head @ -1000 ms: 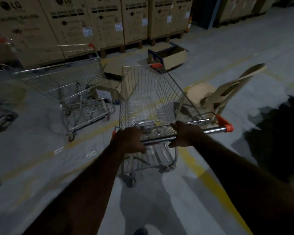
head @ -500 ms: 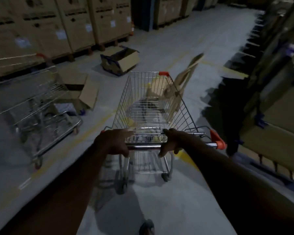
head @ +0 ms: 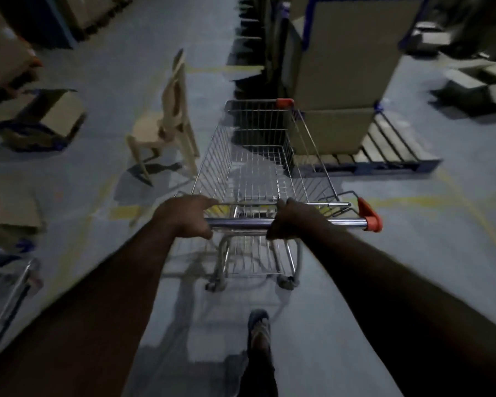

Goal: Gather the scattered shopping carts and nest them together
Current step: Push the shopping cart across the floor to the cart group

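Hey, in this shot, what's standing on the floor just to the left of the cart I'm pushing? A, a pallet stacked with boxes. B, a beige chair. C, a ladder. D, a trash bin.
B: the beige chair stands just left of the cart, beside its basket, while the pallet with boxes is off the cart's front right.

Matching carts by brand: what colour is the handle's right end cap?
Orange-red end cap; head view.
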{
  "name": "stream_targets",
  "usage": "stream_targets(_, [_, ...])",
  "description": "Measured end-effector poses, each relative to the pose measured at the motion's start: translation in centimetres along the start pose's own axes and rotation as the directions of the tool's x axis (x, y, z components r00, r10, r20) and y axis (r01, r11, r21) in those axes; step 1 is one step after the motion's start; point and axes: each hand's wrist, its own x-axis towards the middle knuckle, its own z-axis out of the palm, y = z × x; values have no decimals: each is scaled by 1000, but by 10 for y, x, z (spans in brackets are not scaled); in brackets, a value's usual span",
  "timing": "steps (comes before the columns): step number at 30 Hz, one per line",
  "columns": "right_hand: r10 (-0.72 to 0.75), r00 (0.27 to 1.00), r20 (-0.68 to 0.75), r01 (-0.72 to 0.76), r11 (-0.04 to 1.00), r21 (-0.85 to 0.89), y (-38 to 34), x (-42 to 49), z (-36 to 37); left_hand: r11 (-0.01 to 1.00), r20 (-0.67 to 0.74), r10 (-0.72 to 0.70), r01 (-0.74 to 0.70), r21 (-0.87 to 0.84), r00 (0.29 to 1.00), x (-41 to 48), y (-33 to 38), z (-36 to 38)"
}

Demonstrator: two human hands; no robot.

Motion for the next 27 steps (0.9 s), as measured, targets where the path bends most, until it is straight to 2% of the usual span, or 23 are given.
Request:
stream_targets(5, [206, 978, -18, -206, 978, -18, 89, -54, 6, 979, 56, 198, -201, 43, 979, 17, 86, 2])
stream_targets(11, [388, 921, -20, -387, 921, 53, 156, -94, 9, 894, 123, 411, -426, 138, 903, 51, 168, 2])
stream_targets(20, [585, 811, 9, -574, 793, 205, 188, -99, 10, 762, 156, 599, -619, 188, 785, 115, 226, -17])
stream_targets(27, [700, 713, 41, -679, 675, 289, 203, -97, 10, 594, 207, 734, -759, 267, 647, 166, 270, -27])
